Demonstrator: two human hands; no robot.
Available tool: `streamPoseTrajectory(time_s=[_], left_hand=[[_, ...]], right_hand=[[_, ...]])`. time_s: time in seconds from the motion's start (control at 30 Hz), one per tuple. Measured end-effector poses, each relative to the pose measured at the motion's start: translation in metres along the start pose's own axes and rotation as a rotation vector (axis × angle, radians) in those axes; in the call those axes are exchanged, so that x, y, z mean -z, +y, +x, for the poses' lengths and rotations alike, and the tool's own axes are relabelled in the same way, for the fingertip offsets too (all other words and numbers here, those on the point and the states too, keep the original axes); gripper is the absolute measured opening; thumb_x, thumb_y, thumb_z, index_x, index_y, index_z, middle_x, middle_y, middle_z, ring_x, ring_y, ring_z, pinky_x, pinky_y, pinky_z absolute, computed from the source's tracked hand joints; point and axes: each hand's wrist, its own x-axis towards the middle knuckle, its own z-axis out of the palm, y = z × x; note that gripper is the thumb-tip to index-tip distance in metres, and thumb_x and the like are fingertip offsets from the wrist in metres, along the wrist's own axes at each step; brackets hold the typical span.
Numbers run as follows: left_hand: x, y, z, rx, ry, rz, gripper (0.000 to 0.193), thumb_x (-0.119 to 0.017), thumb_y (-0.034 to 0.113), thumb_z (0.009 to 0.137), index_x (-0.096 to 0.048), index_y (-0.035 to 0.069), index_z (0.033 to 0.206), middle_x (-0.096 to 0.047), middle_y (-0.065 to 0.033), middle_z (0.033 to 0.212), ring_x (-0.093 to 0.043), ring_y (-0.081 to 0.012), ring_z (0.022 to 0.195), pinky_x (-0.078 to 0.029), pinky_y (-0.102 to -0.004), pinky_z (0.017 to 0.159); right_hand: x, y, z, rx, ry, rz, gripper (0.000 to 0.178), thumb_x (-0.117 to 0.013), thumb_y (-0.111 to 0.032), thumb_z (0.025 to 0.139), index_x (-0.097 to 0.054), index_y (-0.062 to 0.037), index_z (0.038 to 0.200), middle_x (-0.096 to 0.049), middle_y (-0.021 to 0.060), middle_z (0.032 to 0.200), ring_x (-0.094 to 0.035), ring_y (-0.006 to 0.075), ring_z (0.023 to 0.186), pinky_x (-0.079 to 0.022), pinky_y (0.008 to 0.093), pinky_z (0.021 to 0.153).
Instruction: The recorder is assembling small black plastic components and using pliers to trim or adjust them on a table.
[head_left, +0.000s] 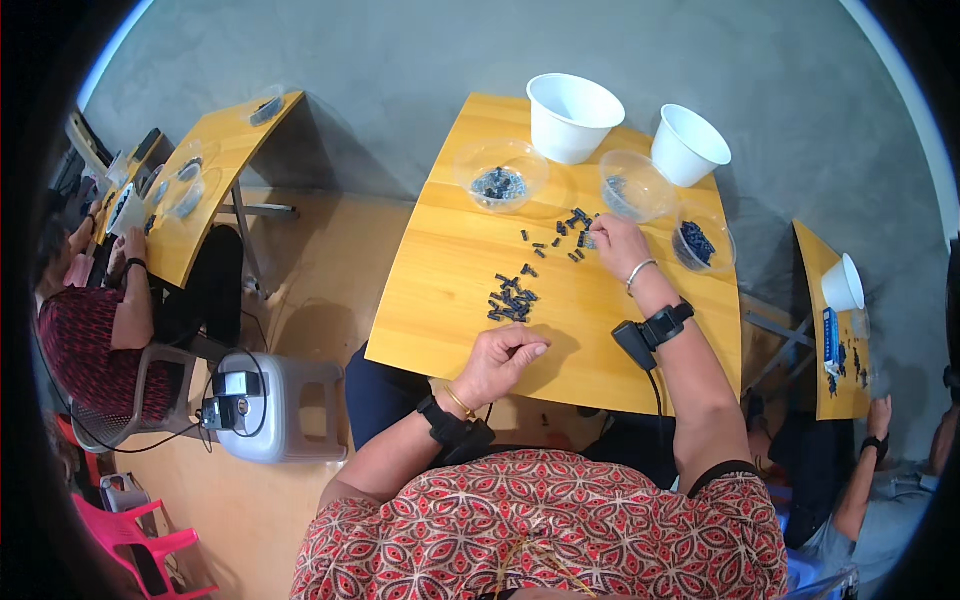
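My left hand [500,360] rests by the table's near edge, fingers curled with the thumb against them; anything inside is hidden. Just beyond it lies a pile of small black cylindrical parts [512,300]. My right hand [617,245] reaches farther out with its fingertips pinched together near the tabletop; what they grip is too small to make out. Loose black parts [575,222] lie scattered beside those fingertips. Behind the hand stands a clear plastic bowl [655,200] with a few small pale pieces. To its right, another clear bowl [727,250] holds many black parts.
On the wooden table [430,290], a clear bowl [465,165] at the far left holds silvery and black bits. Two white tubs, a large one [570,130] and a smaller one [690,150], stand at the back. A grey stool [290,405] is left; people work at side tables.
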Motion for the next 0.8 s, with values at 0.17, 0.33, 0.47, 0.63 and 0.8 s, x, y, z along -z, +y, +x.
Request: streamPoseTrajectory(time_s=[0.17,0.33,0.47,0.63,0.8], left_hand=[[0.004,-0.001,0.005,-0.003,-0.018,-0.035,0.011,-0.058,0.008,0.081,-0.062,-0.001,0.084,-0.057,-0.0073,0.070,-0.052,-0.0131,0.063,-0.042,-0.0242,0.060],[0.006,-0.003,0.004,0.007,-0.040,-0.057,0.014,-0.057,0.011,0.083,-0.062,-0.001,0.087,-0.056,-0.0041,0.073,-0.048,-0.0094,0.063,-0.041,-0.0222,0.059],[0.006,-0.006,0.005,-0.004,-0.051,-0.067,0.014,-0.056,0.011,0.083,-0.062,-0.001,0.087,-0.055,-0.0032,0.073,-0.048,-0.0084,0.062,-0.040,-0.0211,0.058],[0.004,-0.007,0.005,-0.035,-0.032,-0.046,0.014,-0.056,0.011,0.083,-0.062,-0.001,0.087,-0.055,-0.0027,0.072,-0.047,-0.0075,0.061,-0.040,-0.0201,0.058],[0.006,-0.009,0.005,-0.016,-0.047,-0.027,0.014,-0.056,0.011,0.083,-0.062,-0.001,0.088,-0.055,-0.0031,0.072,-0.048,-0.0076,0.062,-0.041,-0.0203,0.058]], right_hand=[[-0.009,-0.005,0.015,0.032,-0.050,-0.194,0.012,-0.060,-0.016,0.073,-0.058,-0.0036,0.074,-0.056,0.0137,0.077,-0.051,0.0310,0.079,-0.041,0.0385,0.073],[-0.014,-0.013,0.013,0.100,-0.043,-0.262,0.013,-0.062,-0.014,0.071,-0.057,-0.0032,0.074,-0.055,0.0132,0.078,-0.048,0.0313,0.081,-0.039,0.0374,0.074],[-0.021,-0.011,0.008,0.160,-0.140,-0.168,0.011,-0.058,-0.013,0.074,-0.058,-0.0047,0.081,-0.055,0.0120,0.085,-0.049,0.0297,0.087,-0.039,0.0383,0.080],[-0.020,-0.005,0.003,0.207,-0.087,-0.003,0.009,-0.058,-0.007,0.073,-0.058,-0.0041,0.082,-0.058,0.0117,0.084,-0.050,0.0296,0.083,-0.040,0.0379,0.078],[-0.005,-0.008,0.001,0.091,-0.096,-0.031,0.009,-0.058,-0.008,0.073,-0.058,-0.0038,0.081,-0.058,0.0120,0.085,-0.050,0.0291,0.084,-0.040,0.0380,0.077]])
